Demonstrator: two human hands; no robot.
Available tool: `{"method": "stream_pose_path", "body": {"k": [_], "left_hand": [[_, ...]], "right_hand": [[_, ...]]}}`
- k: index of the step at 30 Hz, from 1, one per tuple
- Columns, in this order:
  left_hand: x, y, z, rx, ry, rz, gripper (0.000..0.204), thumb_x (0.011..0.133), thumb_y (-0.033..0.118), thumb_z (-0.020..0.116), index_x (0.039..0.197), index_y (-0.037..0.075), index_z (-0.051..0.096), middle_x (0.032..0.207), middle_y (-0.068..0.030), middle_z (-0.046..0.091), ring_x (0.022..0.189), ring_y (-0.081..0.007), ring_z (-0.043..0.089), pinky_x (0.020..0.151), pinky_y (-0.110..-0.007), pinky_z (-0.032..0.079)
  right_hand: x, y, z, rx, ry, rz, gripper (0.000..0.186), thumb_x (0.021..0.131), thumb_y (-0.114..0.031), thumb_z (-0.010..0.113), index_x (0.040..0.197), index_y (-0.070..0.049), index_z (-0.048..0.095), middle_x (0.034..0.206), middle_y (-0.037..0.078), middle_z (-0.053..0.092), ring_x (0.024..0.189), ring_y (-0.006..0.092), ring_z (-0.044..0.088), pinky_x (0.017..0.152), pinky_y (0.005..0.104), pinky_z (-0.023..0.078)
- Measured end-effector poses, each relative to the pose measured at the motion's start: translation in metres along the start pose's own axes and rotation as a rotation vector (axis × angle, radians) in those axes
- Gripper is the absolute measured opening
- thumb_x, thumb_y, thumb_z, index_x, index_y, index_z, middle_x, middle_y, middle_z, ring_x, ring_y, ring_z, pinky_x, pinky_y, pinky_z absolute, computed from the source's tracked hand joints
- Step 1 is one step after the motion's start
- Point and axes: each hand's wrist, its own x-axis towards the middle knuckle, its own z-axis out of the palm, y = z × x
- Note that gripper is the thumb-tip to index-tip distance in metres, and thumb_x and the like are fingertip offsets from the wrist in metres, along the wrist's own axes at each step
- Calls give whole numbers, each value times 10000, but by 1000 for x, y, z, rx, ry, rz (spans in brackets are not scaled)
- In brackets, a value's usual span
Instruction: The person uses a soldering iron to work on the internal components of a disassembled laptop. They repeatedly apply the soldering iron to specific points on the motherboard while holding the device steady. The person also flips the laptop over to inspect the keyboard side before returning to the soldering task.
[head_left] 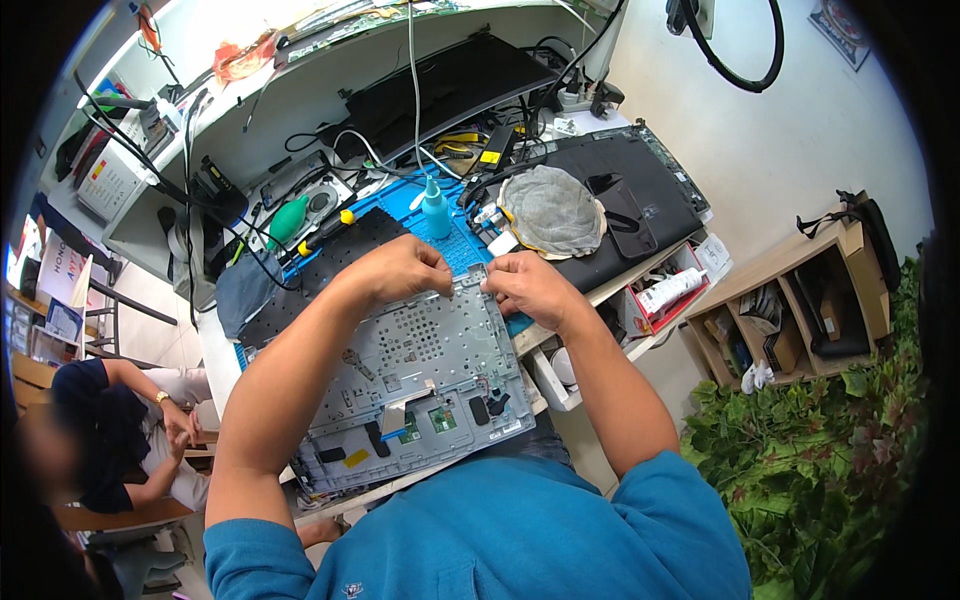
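A grey laptop casing panel (412,352), bare inner side up, lies tilted across the front of the bench and reaches toward my body. At its far right corner my left hand (408,270) is closed, thumb and fingertips pinched together over the edge. Whatever sits between those fingertips is too small to make out. My right hand (532,290) is closed at the same corner, beside a small metal piece (476,274), with its fingertips on the panel's edge. A ribbon cable (396,414) and a green touchpad board (441,419) show on the near part of the panel.
Beyond my hands, a light-blue bottle (435,212) stands on a blue mat (458,250). A black perforated sheet (330,275), a screwdriver (326,232) and a green air blower (289,220) lie left. A grey cloth pad (552,212) rests on a black device (640,180). Another person (120,430) sits left.
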Motion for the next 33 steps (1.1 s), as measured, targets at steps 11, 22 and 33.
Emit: {"method": "stream_pose_path", "body": {"k": [11, 22, 33], "left_hand": [[-3, -3, -6, 1, 3, -11, 215, 777, 219, 822, 875, 30, 788, 783, -4, 708, 752, -107, 608, 742, -284, 468], [-10, 10, -5, -49, -19, 2, 265, 834, 250, 838, 981, 30, 814, 870, -40, 766, 806, -114, 660, 798, -295, 507], [-8, 3, -10, -67, -31, 30, 289, 882, 251, 840, 1053, 20, 811, 916, -58, 782, 825, -129, 688, 822, -301, 528]], "right_hand": [[-18, -5, 9, -163, 83, -110, 333, 913, -264, 833, 942, 60, 762, 759, 70, 733, 612, 95, 657, 527, 244, 515], [-21, -1, 12, -106, 93, -164, 298, 906, -244, 842, 903, 44, 763, 698, 39, 695, 557, 76, 580, 503, 246, 447], [-36, 3, 15, -42, 107, 70, 356, 980, -331, 776, 913, 17, 742, 733, 30, 678, 597, 75, 585, 524, 244, 460]]}}
